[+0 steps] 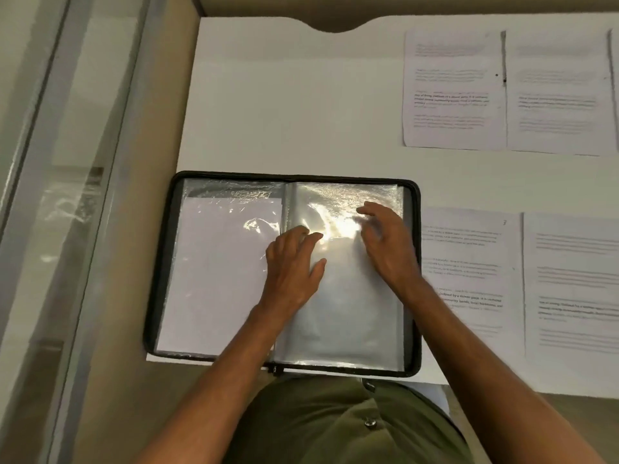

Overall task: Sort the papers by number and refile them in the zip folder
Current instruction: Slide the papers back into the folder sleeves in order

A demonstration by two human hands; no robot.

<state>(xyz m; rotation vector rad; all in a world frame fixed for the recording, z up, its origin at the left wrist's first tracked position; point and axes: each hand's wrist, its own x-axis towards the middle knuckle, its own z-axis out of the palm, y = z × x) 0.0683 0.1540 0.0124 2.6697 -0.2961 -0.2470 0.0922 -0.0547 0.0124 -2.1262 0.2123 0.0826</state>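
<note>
A zip folder [283,272] lay open flat on a white counter [284,105], at its near edge just in front of the person, spine running away from them. The spread's long axis went left to right; each page stood tall, top edge pointing away. The left sleeve [217,272] already held a white sheet. The right sleeve [345,313] was clear, glossy and apparently empty, with strong glare near its top.

Both hands rested on the right sleeve. The left hand [294,262] lay near the spine, fingers spread and pressing the plastic, grip wide and holding nothing. The right hand [385,242] hovered or touched nearer the outer edge, fingers loosely bent; whether it pinched the sleeve's film could not be told.

Four printed papers lay well apart from the hands, all text-up with long edges pointing away: two far [454,90] [557,95], two near at the right [469,272] [572,289], one of those touching the folder's edge. A number "3" showed on one corner.

Risks, as a judgement: the slick film could cling shut, so a sheet pushed in might crumple or catch. Glare and faint page numbers could lead to misordering.
</note>
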